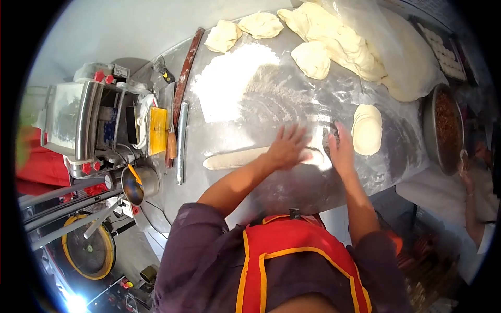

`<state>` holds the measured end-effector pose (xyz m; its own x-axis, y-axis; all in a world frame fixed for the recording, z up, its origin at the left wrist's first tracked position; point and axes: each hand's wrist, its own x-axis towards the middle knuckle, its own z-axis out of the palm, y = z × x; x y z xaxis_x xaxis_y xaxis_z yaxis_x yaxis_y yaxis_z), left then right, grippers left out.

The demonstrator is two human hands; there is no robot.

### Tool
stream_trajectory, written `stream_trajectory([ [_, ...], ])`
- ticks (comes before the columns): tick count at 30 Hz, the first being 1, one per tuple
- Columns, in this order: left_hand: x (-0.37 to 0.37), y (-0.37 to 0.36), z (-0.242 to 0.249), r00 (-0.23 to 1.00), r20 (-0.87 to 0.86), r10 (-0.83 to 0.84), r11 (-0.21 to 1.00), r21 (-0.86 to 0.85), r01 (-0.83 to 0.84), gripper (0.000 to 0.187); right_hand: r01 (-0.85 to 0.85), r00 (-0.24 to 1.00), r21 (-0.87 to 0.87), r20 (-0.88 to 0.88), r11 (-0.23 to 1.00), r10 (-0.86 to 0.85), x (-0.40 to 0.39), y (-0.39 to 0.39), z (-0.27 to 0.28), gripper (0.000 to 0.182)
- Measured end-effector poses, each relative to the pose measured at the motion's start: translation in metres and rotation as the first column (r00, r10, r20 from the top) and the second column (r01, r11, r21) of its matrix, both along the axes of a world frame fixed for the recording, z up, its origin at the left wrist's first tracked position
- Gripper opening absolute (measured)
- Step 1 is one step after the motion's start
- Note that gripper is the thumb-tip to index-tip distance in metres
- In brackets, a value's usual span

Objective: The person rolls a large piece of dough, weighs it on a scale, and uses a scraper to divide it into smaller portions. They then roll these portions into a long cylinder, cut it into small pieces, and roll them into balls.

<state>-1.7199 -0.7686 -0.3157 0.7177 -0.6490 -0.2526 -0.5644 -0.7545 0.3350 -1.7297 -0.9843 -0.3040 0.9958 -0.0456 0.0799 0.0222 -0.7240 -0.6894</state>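
Note:
A long roll of dough lies along the near side of the floured metal table. My left hand is over its right part, fingers spread and slightly blurred. At the roll's right end, my right hand grips a dark, flour-dusted tool, whose exact kind I cannot tell. Just right of that hand sits a stack of flat dough rounds. Loose white flour covers the table beyond the roll.
Large dough masses lie at the back, partly under plastic. Rolling pins and a yellow-bladed scraper line the left edge, beside a dough machine. At right stands a bowl of brown filling, with another person's hand at its rim.

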Motion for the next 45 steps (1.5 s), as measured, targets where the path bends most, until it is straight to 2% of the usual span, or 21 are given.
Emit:
stream_trajectory([
  [2,-0.018,0.017,0.013,0.997,-0.065,0.029,0.997,-0.071,-0.034,0.066,0.012,0.998,-0.230,0.056,0.973,0.001,0.021,0.006,-0.019,0.048],
  [3,-0.022,0.029,0.014,0.996,-0.044,0.080,0.995,-0.050,-0.082,0.064,0.029,0.994,-0.336,0.105,0.942,0.007,0.028,0.015,-0.057,0.054],
  [5,-0.026,0.056,0.014,0.984,0.007,0.179,0.984,-0.016,-0.179,0.061,-0.204,0.979,-0.436,-0.091,0.876,0.183,0.017,0.059,-0.037,0.055],
  [6,-0.029,0.068,0.015,0.974,0.022,0.225,0.972,-0.071,-0.223,0.059,-0.425,0.895,-0.563,-0.141,0.709,0.424,0.008,0.075,-0.042,0.055],
  [8,-0.033,0.088,0.015,0.946,0.044,0.322,0.933,-0.184,-0.309,0.056,-0.704,0.683,-0.125,-0.390,0.699,0.618,0.009,0.093,0.015,0.050],
  [11,-0.042,0.092,0.023,0.887,0.058,0.459,0.859,-0.284,-0.426,0.053,-0.532,0.845,-0.380,-0.189,0.756,0.500,0.050,0.092,-0.003,0.046],
  [14,-0.045,0.089,0.023,0.867,0.089,0.491,0.840,-0.312,-0.443,0.054,-0.643,0.738,-0.313,-0.008,0.699,0.675,0.082,0.105,-0.005,0.044],
  [15,-0.047,0.086,0.021,0.866,0.095,0.490,0.841,-0.315,-0.441,0.054,-0.698,0.670,-0.379,-0.050,0.607,0.740,0.092,0.109,-0.003,0.047],
  [18,-0.047,0.084,0.018,0.852,0.106,0.512,0.835,-0.295,-0.465,0.052,-0.602,0.742,-0.556,-0.122,0.574,0.660,0.123,0.107,-0.005,0.045],
  [21,-0.046,0.084,0.021,0.850,0.170,0.498,0.848,-0.302,-0.436,0.058,-0.321,0.906,-0.567,0.050,0.758,0.421,0.127,0.063,-0.023,0.049],
  [23,-0.038,0.079,0.033,0.894,0.122,0.431,0.888,-0.235,-0.395,0.062,-0.174,0.963,-0.641,0.047,0.747,0.265,0.109,0.031,-0.014,0.050],
  [26,-0.040,0.055,0.030,0.933,0.156,0.324,0.926,-0.253,-0.279,0.067,-0.202,0.977,-0.264,0.006,0.943,0.211,0.056,-0.004,-0.003,0.049],
  [28,-0.036,0.032,0.024,0.951,0.177,0.252,0.945,-0.257,-0.203,0.068,-0.275,0.937,0.081,-0.203,0.958,0.286,0.014,-0.010,-0.011,0.052],
  [31,-0.028,0.001,0.008,0.972,0.147,0.186,0.967,-0.205,-0.154,0.065,-0.460,0.880,0.026,-0.115,0.887,0.460,-0.026,0.009,0.011,0.050],
  [34,-0.019,-0.009,0.007,0.977,0.055,0.207,0.967,-0.164,-0.195,0.057,-0.415,0.909,-0.220,-0.048,0.883,0.415,-0.032,0.019,-0.001,0.052],
  [38,0.002,0.000,0.014,0.932,-0.207,0.299,0.879,-0.321,-0.353,0.044,-0.414,0.909,0.077,-0.017,0.907,0.416,-0.001,0.016,0.015,0.049],
  [39,0.008,0.003,0.020,0.907,-0.288,0.308,0.838,-0.369,-0.402,0.042,-0.281,0.895,0.334,-0.246,0.899,0.372,0.008,0.013,0.031,0.045],
  [41,0.012,0.004,0.040,0.826,-0.469,0.314,0.754,-0.406,-0.517,0.045,-0.078,0.857,0.640,-0.348,0.764,0.379,0.021,0.013,0.054,0.042],
  [42,0.010,0.003,0.040,0.818,-0.470,0.332,0.762,-0.378,-0.526,0.046,0.042,0.828,0.752,-0.394,0.657,0.398,0.027,0.013,0.058,0.041],
  [43,0.008,0.001,0.038,0.810,-0.470,0.351,0.768,-0.349,-0.536,0.048,0.128,0.753,0.780,-0.478,0.613,0.451,0.033,0.015,0.056,0.040],
  [45,0.004,-0.001,0.033,0.819,-0.435,0.374,0.797,-0.300,-0.524,0.051,0.082,0.735,0.709,-0.518,0.700,0.438,0.031,0.022,0.053,0.039],
])
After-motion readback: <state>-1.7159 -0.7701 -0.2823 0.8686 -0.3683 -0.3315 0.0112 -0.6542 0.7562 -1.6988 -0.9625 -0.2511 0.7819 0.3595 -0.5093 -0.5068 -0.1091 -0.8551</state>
